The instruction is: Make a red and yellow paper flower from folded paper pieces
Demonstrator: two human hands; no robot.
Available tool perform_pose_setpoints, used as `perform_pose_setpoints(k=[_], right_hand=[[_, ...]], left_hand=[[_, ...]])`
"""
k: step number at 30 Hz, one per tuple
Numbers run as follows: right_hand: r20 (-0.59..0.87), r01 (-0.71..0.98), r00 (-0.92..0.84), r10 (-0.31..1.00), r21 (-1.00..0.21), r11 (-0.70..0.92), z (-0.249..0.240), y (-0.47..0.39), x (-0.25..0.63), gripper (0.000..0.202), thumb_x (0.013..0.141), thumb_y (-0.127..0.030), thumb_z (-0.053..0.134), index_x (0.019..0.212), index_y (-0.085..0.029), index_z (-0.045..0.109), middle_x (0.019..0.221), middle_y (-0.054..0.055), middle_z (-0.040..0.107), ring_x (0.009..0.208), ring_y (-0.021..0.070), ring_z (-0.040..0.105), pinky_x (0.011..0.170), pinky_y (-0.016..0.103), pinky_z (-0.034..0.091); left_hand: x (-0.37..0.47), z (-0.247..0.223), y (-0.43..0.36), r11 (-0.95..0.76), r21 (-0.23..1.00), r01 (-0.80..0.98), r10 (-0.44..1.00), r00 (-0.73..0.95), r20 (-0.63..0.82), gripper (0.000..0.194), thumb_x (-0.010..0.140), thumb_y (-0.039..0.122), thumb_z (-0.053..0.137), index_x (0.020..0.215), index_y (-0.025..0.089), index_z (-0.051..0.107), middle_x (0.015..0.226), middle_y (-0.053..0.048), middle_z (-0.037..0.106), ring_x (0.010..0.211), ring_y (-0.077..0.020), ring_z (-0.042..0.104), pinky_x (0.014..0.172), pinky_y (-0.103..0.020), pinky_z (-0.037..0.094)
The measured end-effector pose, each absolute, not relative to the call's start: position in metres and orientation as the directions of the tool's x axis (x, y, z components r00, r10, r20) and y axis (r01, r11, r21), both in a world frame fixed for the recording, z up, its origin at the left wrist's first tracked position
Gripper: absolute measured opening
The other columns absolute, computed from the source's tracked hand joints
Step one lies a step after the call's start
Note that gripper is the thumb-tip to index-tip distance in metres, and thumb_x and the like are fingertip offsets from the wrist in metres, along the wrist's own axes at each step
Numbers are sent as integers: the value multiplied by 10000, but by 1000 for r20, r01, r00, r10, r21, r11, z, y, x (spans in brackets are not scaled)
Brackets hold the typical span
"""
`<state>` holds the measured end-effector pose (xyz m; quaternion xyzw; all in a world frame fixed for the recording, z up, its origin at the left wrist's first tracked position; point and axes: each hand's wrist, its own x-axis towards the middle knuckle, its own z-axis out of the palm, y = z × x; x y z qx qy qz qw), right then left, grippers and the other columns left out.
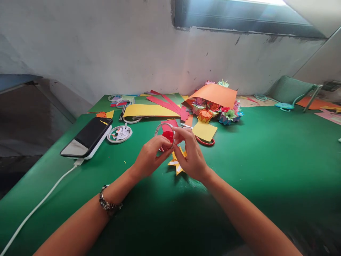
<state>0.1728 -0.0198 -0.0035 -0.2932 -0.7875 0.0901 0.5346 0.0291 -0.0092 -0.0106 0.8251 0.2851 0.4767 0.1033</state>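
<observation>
A white tape ring [156,132] is held upright between both hands over the green table. My left hand [151,155] pinches its lower edge, with the fingertips close to those of the other hand. My right hand [190,153] grips the ring's right side, its index finger along the rim. Something red [167,136] shows through the ring's opening. Just below my fingers lies a yellow folded paper star [174,163] with pale strips on its points, partly hidden by my right hand.
A phone [89,137] with a white cable [42,199] lies left, beside a ring of paper scraps [122,133]. Colored strips [151,110] and paper flowers [229,113] under an orange sheet [215,94] sit behind. Red-handled scissors [206,143] lie under a yellow square [205,130].
</observation>
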Motion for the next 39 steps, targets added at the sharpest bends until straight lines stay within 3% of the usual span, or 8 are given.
perform_pose_setpoints(k=[4, 13, 30, 35, 39], right_hand=[[809, 420, -219, 545, -426, 801, -2, -22, 172, 436, 819, -54, 427, 1197, -262, 369, 954, 48, 484, 889, 155, 494, 788, 331, 470], [808, 429, -215, 548, -426, 796, -3, -22, 171, 411, 847, -77, 395, 1204, -276, 355, 890, 29, 495, 843, 147, 501, 773, 335, 467], [700, 259, -301, 648, -594, 762, -7, -15, 176, 505, 825, -78, 367, 1263, -298, 246, 916, 37, 401, 785, 139, 443, 709, 312, 484], [720, 278, -294, 629, -565, 777, -7, -17, 175, 504, 830, -63, 353, 1261, -303, 248, 934, 37, 389, 708, 118, 428, 677, 293, 488], [772, 315, -240, 588, -511, 800, -8, -19, 173, 495, 827, -57, 396, 1251, -288, 283, 988, 50, 400, 838, 138, 442, 772, 325, 467]], left_hand=[[30, -10, -9, -805, 461, 374, 584, 354, 731, 91, 805, 158, 523, 725, 179, 486, 723, -3, 595, 653, -95, 556, 528, -186, 466], [30, -11, -10, -818, 420, 392, 556, 356, 751, 87, 803, 145, 523, 734, 183, 485, 730, -2, 603, 669, -96, 570, 521, -186, 464], [29, -15, -9, -856, 311, 413, 478, 403, 781, 133, 779, 94, 556, 734, 176, 461, 704, 11, 555, 647, -78, 530, 559, -168, 466], [30, -13, -10, -859, 322, 397, 479, 403, 780, 132, 780, 93, 553, 735, 179, 463, 715, 11, 566, 660, -83, 542, 564, -173, 471], [30, -12, -10, -846, 354, 397, 504, 383, 774, 113, 791, 110, 541, 736, 176, 468, 720, 6, 567, 656, -83, 544, 545, -168, 472]])
